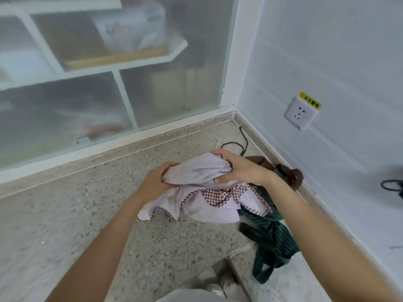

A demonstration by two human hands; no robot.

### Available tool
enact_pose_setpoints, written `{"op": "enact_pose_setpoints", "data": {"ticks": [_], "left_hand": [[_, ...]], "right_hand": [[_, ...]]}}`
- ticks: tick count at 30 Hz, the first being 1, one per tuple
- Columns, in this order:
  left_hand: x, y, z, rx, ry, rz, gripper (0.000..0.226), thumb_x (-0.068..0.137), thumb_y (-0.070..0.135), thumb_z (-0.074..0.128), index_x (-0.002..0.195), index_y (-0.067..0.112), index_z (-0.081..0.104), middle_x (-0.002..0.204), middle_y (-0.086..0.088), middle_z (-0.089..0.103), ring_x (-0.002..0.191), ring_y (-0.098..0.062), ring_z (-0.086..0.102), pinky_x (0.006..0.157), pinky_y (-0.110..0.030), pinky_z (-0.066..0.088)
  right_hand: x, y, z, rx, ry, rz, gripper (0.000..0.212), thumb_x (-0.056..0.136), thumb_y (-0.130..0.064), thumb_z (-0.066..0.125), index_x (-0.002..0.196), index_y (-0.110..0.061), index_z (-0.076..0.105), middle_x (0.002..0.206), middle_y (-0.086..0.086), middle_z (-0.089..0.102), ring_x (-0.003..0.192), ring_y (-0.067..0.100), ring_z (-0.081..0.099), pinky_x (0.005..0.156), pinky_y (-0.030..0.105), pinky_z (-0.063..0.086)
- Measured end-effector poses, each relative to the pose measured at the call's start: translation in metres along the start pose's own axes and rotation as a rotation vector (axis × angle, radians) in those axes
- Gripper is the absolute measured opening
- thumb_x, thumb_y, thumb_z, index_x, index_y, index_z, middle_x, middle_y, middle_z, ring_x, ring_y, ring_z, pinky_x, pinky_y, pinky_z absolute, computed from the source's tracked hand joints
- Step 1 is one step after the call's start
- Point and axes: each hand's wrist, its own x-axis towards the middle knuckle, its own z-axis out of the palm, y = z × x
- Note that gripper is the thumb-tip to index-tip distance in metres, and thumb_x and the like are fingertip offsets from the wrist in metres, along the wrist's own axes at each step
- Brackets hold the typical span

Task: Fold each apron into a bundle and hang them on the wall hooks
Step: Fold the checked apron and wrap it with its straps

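A pale checked apron with a red-checked trim is bunched above the speckled stone counter. My left hand grips its left end and my right hand grips its right end, fingers curled over the cloth. Loose folds of it hang down onto the counter. Beneath and to the right lies a dark green striped apron, crumpled. A brown cloth sits in the corner behind my right wrist. No wall hooks are in view.
A frosted glass partition runs along the counter's far edge. The white wall on the right carries a power socket with a yellow label. A black cable lies in the corner. A dark object shows at the right edge.
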Motion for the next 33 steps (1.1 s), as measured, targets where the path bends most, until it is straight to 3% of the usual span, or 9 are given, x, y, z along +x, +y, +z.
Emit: {"op": "enact_pose_setpoints", "data": {"ticks": [2, 5, 11, 16, 19, 21, 24, 29, 33], "left_hand": [[-0.039, 0.001, -0.003, 0.029, -0.007, 0.001, 0.050, 0.079, 0.021, 0.074, 0.117, 0.042, 0.050, 0.115, 0.026, 0.055, 0.107, -0.004, 0.054, 0.088, -0.019, 0.040], [-0.102, 0.006, 0.000, 0.066, -0.017, -0.039, 0.051, 0.075, 0.030, 0.077, 0.110, 0.052, 0.048, 0.103, 0.039, 0.053, 0.096, 0.013, 0.052, 0.082, -0.013, 0.039], [-0.236, -0.001, 0.021, 0.028, -0.100, -0.193, 0.052, 0.064, 0.044, 0.078, 0.110, 0.042, 0.056, 0.105, 0.022, 0.059, 0.100, -0.001, 0.054, 0.082, -0.023, 0.044], [-0.334, -0.016, 0.015, 0.149, -0.105, -0.288, 0.052, 0.070, 0.076, 0.054, 0.102, 0.035, 0.055, 0.092, 0.018, 0.058, 0.080, 0.001, 0.052, 0.073, -0.020, 0.040], [-0.373, -0.039, -0.009, 0.342, -0.060, -0.324, 0.044, 0.079, 0.057, 0.059, 0.103, 0.020, 0.059, 0.097, 0.006, 0.059, 0.089, -0.013, 0.055, 0.079, -0.029, 0.040], [-0.389, -0.056, -0.029, 0.520, -0.004, -0.355, 0.030, 0.089, 0.039, 0.057, 0.102, 0.013, 0.061, 0.099, 0.000, 0.058, 0.095, -0.019, 0.056, 0.080, -0.028, 0.040], [-0.413, -0.074, -0.071, 0.647, 0.180, -0.413, 0.024, 0.092, 0.033, 0.052, 0.101, 0.013, 0.063, 0.099, -0.003, 0.062, 0.094, -0.024, 0.060, 0.080, -0.037, 0.046], [-0.441, -0.086, -0.142, 0.755, 0.382, -0.292, 0.011, 0.091, 0.020, 0.056, 0.091, 0.013, 0.064, 0.080, -0.004, 0.067, 0.072, -0.025, 0.062, 0.061, -0.030, 0.042], [-0.443, -0.109, -0.177, 0.730, 0.369, -0.302, 0.008, 0.088, 0.015, 0.057, 0.090, 0.011, 0.063, 0.078, -0.004, 0.066, 0.069, -0.022, 0.060, 0.059, -0.026, 0.034]], "right_hand": [[-0.023, -0.001, 0.032, 0.042, 0.004, -0.015, 0.070, 0.077, -0.012, 0.076, 0.135, -0.023, 0.040, 0.129, -0.006, 0.052, 0.116, 0.004, 0.051, 0.097, 0.018, 0.041], [-0.055, 0.004, 0.078, -0.008, 0.010, -0.045, 0.066, 0.077, -0.017, 0.077, 0.134, -0.024, 0.043, 0.128, -0.010, 0.052, 0.116, 0.001, 0.050, 0.094, 0.014, 0.039], [-0.114, 0.017, 0.171, -0.065, -0.038, -0.032, 0.063, 0.075, -0.023, 0.079, 0.130, -0.023, 0.048, 0.123, -0.009, 0.056, 0.114, 0.008, 0.053, 0.097, 0.024, 0.040], [-0.144, 0.004, 0.245, -0.155, -0.161, -0.013, 0.040, 0.077, -0.027, 0.077, 0.112, -0.025, 0.059, 0.107, -0.009, 0.063, 0.098, 0.004, 0.057, 0.085, 0.018, 0.041], [-0.139, -0.018, 0.277, -0.225, -0.208, -0.058, 0.040, 0.077, -0.036, 0.075, 0.113, -0.030, 0.058, 0.106, -0.014, 0.062, 0.096, -0.001, 0.056, 0.082, 0.012, 0.041], [-0.129, -0.033, 0.289, -0.301, -0.182, -0.092, 0.041, 0.078, -0.040, 0.073, 0.114, -0.027, 0.058, 0.101, -0.009, 0.063, 0.090, 0.004, 0.057, 0.078, 0.018, 0.042], [-0.103, -0.059, 0.307, -0.439, -0.120, -0.177, 0.030, 0.084, -0.032, 0.069, 0.109, -0.016, 0.064, 0.088, -0.001, 0.062, 0.080, 0.013, 0.056, 0.070, 0.024, 0.038], [-0.050, -0.102, 0.326, -0.550, 0.185, -0.302, 0.017, 0.088, -0.027, 0.064, 0.100, -0.017, 0.069, 0.086, -0.001, 0.055, 0.078, 0.014, 0.050, 0.067, 0.024, 0.031], [-0.015, -0.120, 0.342, -0.635, 0.305, -0.374, 0.012, 0.083, -0.026, 0.069, 0.093, -0.020, 0.072, 0.092, 0.002, 0.055, 0.087, 0.021, 0.050, 0.076, 0.028, 0.035]]}}
